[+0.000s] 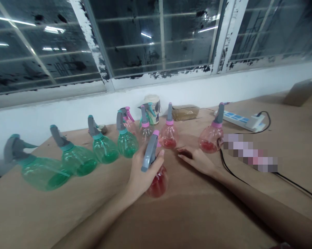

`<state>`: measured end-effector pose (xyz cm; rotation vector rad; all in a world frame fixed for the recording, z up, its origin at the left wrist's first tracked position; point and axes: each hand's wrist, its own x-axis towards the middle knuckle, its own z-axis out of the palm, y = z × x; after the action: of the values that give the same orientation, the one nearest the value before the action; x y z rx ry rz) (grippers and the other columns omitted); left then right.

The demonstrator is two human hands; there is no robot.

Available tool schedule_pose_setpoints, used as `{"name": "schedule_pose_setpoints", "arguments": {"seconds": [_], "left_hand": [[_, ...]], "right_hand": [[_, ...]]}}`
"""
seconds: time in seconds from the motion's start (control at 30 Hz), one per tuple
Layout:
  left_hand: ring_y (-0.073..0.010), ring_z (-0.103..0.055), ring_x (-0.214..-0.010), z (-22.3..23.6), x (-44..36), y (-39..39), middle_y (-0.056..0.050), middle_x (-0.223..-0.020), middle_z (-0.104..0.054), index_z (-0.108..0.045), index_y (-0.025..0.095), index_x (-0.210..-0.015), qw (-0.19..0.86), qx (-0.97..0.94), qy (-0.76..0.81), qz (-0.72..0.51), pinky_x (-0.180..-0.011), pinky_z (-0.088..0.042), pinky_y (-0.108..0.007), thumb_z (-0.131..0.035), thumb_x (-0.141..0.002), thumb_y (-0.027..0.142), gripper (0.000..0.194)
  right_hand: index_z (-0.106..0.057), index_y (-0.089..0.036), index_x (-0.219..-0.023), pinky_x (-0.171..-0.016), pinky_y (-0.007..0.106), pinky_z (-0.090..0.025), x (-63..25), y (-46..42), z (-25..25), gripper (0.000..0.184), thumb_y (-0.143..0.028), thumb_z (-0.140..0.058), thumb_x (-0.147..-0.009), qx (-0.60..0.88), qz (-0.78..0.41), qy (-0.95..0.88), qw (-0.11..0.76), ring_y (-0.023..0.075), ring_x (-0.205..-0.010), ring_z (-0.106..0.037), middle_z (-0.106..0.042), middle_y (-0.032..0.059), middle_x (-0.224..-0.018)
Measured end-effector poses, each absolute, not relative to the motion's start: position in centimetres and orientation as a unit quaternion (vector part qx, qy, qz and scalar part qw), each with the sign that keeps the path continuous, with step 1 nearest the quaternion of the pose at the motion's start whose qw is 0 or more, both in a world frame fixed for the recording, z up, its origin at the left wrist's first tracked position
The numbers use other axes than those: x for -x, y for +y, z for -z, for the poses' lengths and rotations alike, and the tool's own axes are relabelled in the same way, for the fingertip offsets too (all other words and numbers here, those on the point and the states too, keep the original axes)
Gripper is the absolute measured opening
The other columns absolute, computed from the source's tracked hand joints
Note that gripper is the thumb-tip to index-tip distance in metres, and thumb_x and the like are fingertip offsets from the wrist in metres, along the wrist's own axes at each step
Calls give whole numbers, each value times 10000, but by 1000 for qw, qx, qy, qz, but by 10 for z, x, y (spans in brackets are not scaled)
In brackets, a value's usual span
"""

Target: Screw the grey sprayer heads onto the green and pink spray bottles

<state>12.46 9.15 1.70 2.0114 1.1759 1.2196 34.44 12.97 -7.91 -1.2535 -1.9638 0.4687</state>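
Note:
My left hand (pixel 140 169) is closed around the neck of a spray bottle (pixel 158 185) that has a grey and pink head and red liquid inside. The bottle stands close in front of me, its lower part showing below my fingers. To its right, my right hand (pixel 196 159) lies low over the table with loosely bent fingers apart and nothing in them. Just beyond the hands are a red spray bottle (pixel 168 133) and a paler pink-collared spray bottle (pixel 146 130). Another red spray bottle (pixel 210 138) stands right of my right hand.
Several green spray bottles (pixel 79 159) line the left side of the brown table (pixel 192 214). At the back are a paper cup (pixel 156 107), a brown taped package (pixel 185 112) and a white power strip (pixel 238 119). A black cable (pixel 229 169) crosses the right side.

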Motion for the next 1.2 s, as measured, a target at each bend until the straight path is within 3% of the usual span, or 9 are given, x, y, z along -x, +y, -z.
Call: {"name": "schedule_pose_setpoints", "arguments": {"seconds": [0.3, 0.5, 0.7, 0.97, 1.2], "left_hand": [[-189, -601, -770, -20, -125, 90, -28, -781, -617, -555, 214, -1009, 259, -735, 434, -453, -741, -483, -329, -515, -810, 296, 219], [-134, -530, -572, -20, -123, 91, 21, -633, -551, -550, 201, -867, 233, -747, 450, -431, -576, -449, -263, -523, -802, 328, 145], [-155, -579, -668, -23, -125, 91, -10, -750, -607, -505, 221, -1042, 240, -755, 436, -427, -649, -461, -291, -512, -811, 296, 243], [-111, -497, -485, -29, -125, 89, 39, -585, -538, -542, 221, -800, 247, -749, 456, -412, -474, -398, -237, -559, -774, 330, 113], [-78, -344, -445, -35, -126, 87, 66, -487, -393, -470, 191, -630, 254, -763, 436, -403, -442, -314, -216, -539, -786, 299, 202]], "right_hand": [[-591, -261, -1039, -887, 355, -470, -343, 129, 79, 238, -242, -512, -815, 493, -183, -767, 367, 185, -955, -610, -653, 12, -1046], [-594, -261, -1033, -892, 361, -466, -343, 128, 79, 234, -246, -510, -815, 493, -176, -770, 366, 188, -963, -608, -651, 11, -1055], [-594, -261, -1031, -898, 358, -461, -343, 128, 79, 227, -261, -513, -819, 494, -172, -774, 357, 186, -971, -603, -646, 15, -1062], [-587, -258, -1041, -908, 359, -447, -341, 127, 78, 228, -277, -511, -826, 484, -175, -779, 358, 183, -999, -588, -635, 14, -1086], [-592, -248, -1036, -900, 351, -450, -340, 125, 75, 225, -261, -520, -824, 485, -175, -777, 362, 183, -986, -593, -639, 17, -1081]]}}
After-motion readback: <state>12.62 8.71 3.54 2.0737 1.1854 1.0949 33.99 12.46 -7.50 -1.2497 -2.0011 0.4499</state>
